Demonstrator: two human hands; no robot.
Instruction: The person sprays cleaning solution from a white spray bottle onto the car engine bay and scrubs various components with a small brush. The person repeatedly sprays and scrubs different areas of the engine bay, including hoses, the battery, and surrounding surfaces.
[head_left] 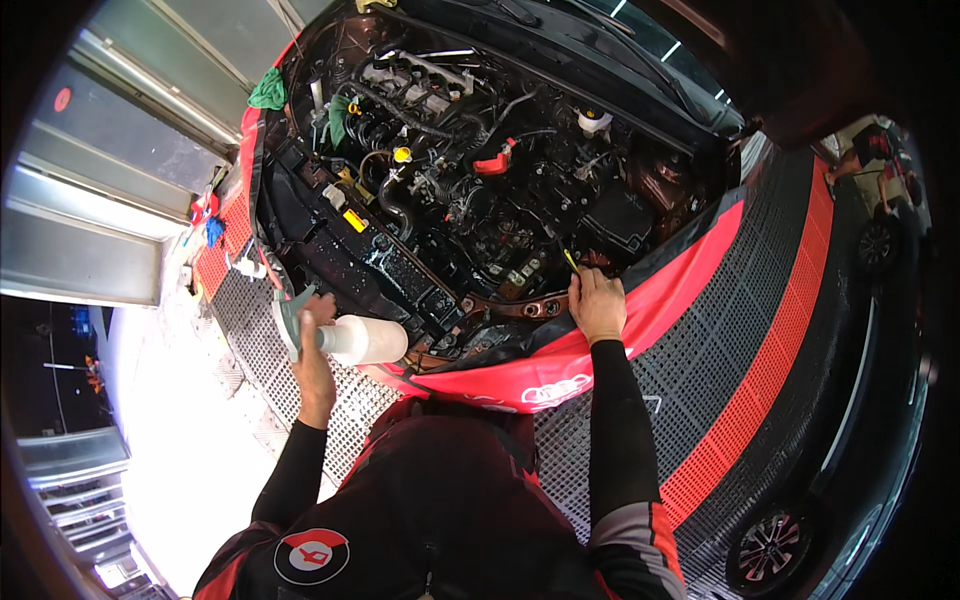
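Note:
My left hand (pixel 316 375) is closed round the neck of a white spray bottle (pixel 368 341) with a grey trigger head (pixel 289 318). The bottle is tilted onto its side, its base toward the front of the open engine bay (pixel 415 300). My right hand (pixel 600 305) reaches over the front edge of the bay. Its fingers are closed on a thin tool with a yellow and black handle (pixel 571 261); the far end is lost against the dark engine parts. Water drops lie on the black plastic panel (pixel 385 265) at the bay's left.
A red cover (pixel 660 290) drapes the car's front and side edges. Green cloths lie on the left fender (pixel 268 90) and among the hoses (pixel 338 120). The floor has grey and red grating (pixel 760 370). Another car (pixel 850 400) and a person (pixel 875 160) are at the right.

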